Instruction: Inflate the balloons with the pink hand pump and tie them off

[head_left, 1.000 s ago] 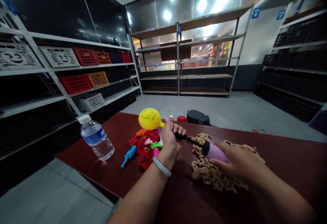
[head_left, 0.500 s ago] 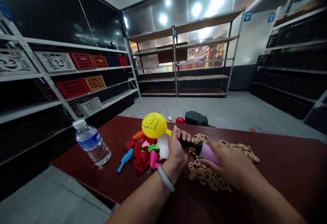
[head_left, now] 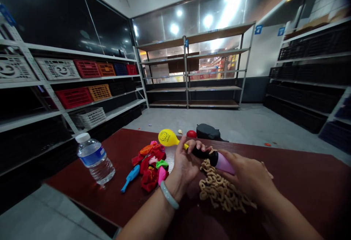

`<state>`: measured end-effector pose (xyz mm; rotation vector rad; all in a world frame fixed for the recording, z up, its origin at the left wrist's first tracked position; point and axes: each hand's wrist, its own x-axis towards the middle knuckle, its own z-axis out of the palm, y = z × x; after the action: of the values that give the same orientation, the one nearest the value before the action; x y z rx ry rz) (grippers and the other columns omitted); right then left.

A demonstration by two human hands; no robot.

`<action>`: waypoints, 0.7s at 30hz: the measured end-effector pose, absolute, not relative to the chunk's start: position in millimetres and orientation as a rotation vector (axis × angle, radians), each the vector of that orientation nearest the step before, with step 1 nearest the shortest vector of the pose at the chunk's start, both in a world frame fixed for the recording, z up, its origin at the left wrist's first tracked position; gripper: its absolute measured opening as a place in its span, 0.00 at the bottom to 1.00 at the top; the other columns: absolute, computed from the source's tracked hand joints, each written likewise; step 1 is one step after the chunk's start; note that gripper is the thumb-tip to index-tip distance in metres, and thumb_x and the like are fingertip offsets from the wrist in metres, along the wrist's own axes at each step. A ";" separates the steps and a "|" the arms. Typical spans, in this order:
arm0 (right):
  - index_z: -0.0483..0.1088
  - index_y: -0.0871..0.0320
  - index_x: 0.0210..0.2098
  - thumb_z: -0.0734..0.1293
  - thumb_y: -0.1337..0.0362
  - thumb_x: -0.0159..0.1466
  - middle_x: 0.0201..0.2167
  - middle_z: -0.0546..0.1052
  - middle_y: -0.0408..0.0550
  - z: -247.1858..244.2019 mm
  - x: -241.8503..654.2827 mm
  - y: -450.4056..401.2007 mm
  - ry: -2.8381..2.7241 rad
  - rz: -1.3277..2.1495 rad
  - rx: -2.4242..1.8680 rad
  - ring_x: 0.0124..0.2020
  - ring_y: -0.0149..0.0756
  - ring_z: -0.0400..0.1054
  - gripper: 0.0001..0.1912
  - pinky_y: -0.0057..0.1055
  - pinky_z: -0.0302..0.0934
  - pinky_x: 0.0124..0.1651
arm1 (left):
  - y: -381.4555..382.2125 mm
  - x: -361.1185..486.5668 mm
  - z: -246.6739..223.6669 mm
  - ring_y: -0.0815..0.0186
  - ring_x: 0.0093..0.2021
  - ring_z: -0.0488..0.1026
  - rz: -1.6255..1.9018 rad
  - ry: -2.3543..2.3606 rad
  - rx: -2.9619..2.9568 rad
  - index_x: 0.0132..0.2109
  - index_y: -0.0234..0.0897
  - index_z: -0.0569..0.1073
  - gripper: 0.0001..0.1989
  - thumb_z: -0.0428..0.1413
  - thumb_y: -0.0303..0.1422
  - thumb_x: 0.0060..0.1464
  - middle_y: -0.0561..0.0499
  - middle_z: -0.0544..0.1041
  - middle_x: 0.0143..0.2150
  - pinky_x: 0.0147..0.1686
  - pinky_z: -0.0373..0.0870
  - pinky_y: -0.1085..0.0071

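A small, partly filled yellow balloon (head_left: 168,138) with a printed cartoon face points left from the black nozzle end of a balloon pump (head_left: 225,163). My left hand (head_left: 187,161), palm up with a pale bangle at the wrist, curls its fingers around that black end beside the balloon's neck. Around the pump's pink-purple body my right hand (head_left: 248,172) is closed. Below the pump lies a heap of beige, curly loop-shaped pieces (head_left: 223,192); my right hand hides part of it. Limp balloons (head_left: 150,172) in red, pink, green and orange lie left of my left hand, with a blue balloon (head_left: 131,177) beside them.
A capped water bottle (head_left: 95,161) stands at the left of the dark red table (head_left: 109,207). Beyond the far edge, a black bag (head_left: 208,132) and a red round object (head_left: 191,134) are on the floor. Shelves with crates (head_left: 72,97) line the left wall.
The yellow balloon has become clearly smaller. Both hands keep hold of the pump, while the left hand's palm has turned more upward. The view has shifted slightly.
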<state>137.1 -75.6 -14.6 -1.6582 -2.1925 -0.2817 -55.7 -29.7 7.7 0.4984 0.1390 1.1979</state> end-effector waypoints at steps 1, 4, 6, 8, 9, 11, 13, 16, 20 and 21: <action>0.63 0.47 0.64 0.58 0.42 0.66 0.47 0.80 0.51 -14.5 135.5 -75.8 -2.192 -0.269 -1.651 0.41 0.48 0.77 0.31 0.41 0.67 0.37 | -30.1 -55.8 8.7 0.64 0.31 0.66 1.215 0.159 0.506 0.20 0.38 0.53 0.27 0.56 0.44 0.58 0.51 0.62 0.26 0.49 0.69 0.53; 0.63 0.47 0.63 0.60 0.42 0.65 0.45 0.81 0.52 -14.2 130.0 -76.1 -2.196 -0.248 -1.622 0.40 0.48 0.77 0.31 0.41 0.67 0.38 | -29.6 -54.4 9.1 0.67 0.27 0.63 1.304 0.232 0.530 0.20 0.38 0.53 0.28 0.58 0.47 0.57 0.53 0.60 0.22 0.48 0.70 0.54; 0.63 0.48 0.63 0.61 0.44 0.65 0.44 0.81 0.53 -13.4 125.6 -77.0 -2.207 -0.260 -1.605 0.38 0.47 0.77 0.30 0.40 0.66 0.37 | -28.4 -52.3 6.4 0.68 0.26 0.62 1.362 0.265 0.543 0.20 0.38 0.55 0.28 0.58 0.46 0.57 0.54 0.61 0.21 0.46 0.71 0.56; 0.64 0.49 0.62 0.62 0.46 0.65 0.42 0.81 0.53 -12.5 120.6 -79.3 -2.214 -0.284 -1.624 0.36 0.47 0.77 0.29 0.38 0.66 0.36 | -26.9 -49.2 0.6 0.68 0.25 0.63 1.407 0.299 0.523 0.20 0.37 0.57 0.26 0.58 0.45 0.58 0.54 0.63 0.21 0.44 0.72 0.58; 0.65 0.50 0.62 0.62 0.47 0.65 0.41 0.81 0.53 -12.2 118.0 -80.9 -2.215 -0.292 -1.637 0.36 0.48 0.77 0.28 0.39 0.66 0.35 | -25.8 -47.2 -3.1 0.67 0.25 0.64 1.433 0.322 0.496 0.21 0.37 0.58 0.26 0.58 0.45 0.58 0.53 0.64 0.21 0.42 0.72 0.60; 0.66 0.51 0.61 0.62 0.47 0.65 0.39 0.81 0.53 -12.4 113.3 -84.2 -2.221 -0.279 -1.654 0.36 0.49 0.77 0.28 0.40 0.66 0.36 | -22.8 -43.7 -10.7 0.67 0.24 0.64 1.465 0.368 0.421 0.21 0.37 0.58 0.25 0.58 0.45 0.58 0.54 0.64 0.20 0.35 0.71 0.64; 0.66 0.52 0.61 0.62 0.48 0.65 0.39 0.81 0.52 -13.5 110.7 -86.1 -2.231 -0.237 -1.650 0.37 0.50 0.77 0.28 0.41 0.66 0.37 | -17.8 -43.2 -15.5 0.69 0.20 0.60 1.465 0.387 0.352 0.21 0.38 0.57 0.25 0.58 0.44 0.58 0.55 0.60 0.18 0.26 0.64 0.69; 0.67 0.50 0.60 0.63 0.47 0.65 0.41 0.81 0.52 -15.3 115.8 -83.4 -2.226 -0.168 -1.676 0.39 0.51 0.77 0.28 0.42 0.66 0.39 | -6.4 -54.4 -11.4 0.72 0.17 0.51 1.476 0.365 0.328 0.21 0.38 0.53 0.26 0.58 0.41 0.58 0.58 0.53 0.16 0.20 0.52 0.72; 0.65 0.45 0.63 0.62 0.43 0.64 0.46 0.81 0.50 -16.5 142.6 -73.0 -2.248 -0.152 -1.669 0.42 0.50 0.77 0.30 0.41 0.66 0.39 | 8.6 -87.8 7.3 0.74 0.16 0.48 1.629 0.297 0.382 0.23 0.38 0.53 0.25 0.57 0.40 0.60 0.59 0.50 0.16 0.19 0.48 0.72; 0.64 0.43 0.63 0.61 0.43 0.64 0.48 0.81 0.49 -17.2 150.6 -70.5 -2.255 -0.171 -1.660 0.44 0.50 0.77 0.30 0.41 0.66 0.40 | 10.9 -95.6 11.1 0.75 0.16 0.49 1.680 0.258 0.397 0.23 0.38 0.52 0.26 0.57 0.41 0.60 0.59 0.49 0.16 0.20 0.48 0.72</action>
<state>150.6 -70.5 -17.2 -1.6599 -2.2546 -0.1707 -95.6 10.9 11.1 0.3974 0.2581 1.6796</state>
